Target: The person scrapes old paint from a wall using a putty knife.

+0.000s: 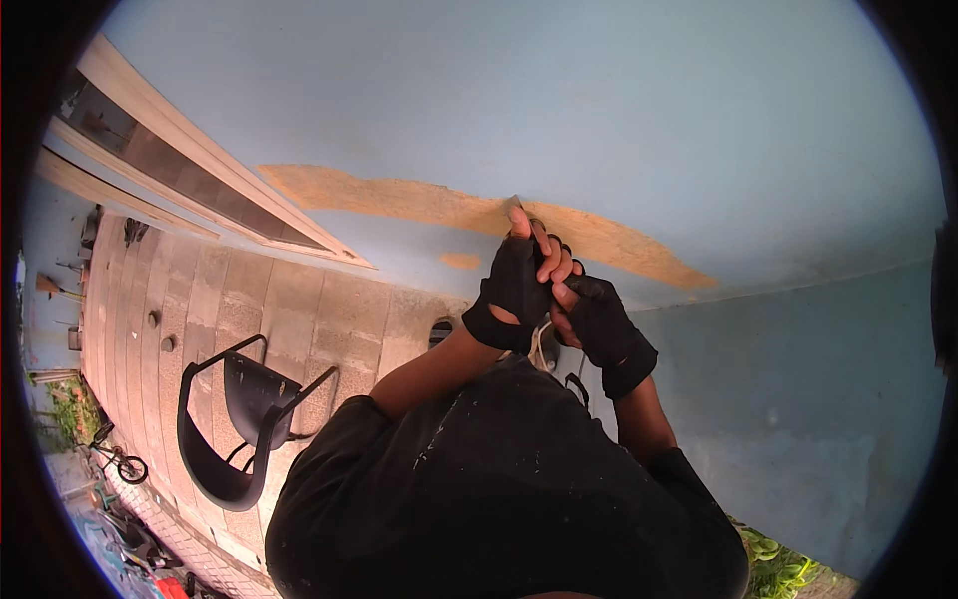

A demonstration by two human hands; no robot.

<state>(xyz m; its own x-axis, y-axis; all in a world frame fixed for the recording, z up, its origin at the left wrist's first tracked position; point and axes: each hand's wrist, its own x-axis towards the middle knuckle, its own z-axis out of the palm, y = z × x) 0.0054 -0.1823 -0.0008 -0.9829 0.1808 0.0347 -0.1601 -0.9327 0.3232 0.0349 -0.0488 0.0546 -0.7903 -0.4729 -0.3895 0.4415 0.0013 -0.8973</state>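
Note:
Both my hands wear black fingerless gloves and come together in front of the light-blue wall (pixel 524 90). My left hand (pixel 520 277) is closed around a scraper, with its thumb up along the thin metal blade (pixel 514 201). The blade's tip meets the upper edge of a long bare tan strip (pixel 359 195) where the blue paint is gone. Just below and to the right, my right hand (pixel 610 322) curls close against the left one, around the scraper's lower end. The handle is hidden by my fingers. A small bare patch (pixel 459 260) lies under the strip.
A black chair (pixel 262 400) stands on the tiled floor (pixel 299 307) to my left. A window with a pale wooden frame (pixel 217 157) is at the upper left. Another blue wall (pixel 786 374) adjoins on the right. A bicycle (pixel 123 460) and green plants (pixel 778 565) are farther off.

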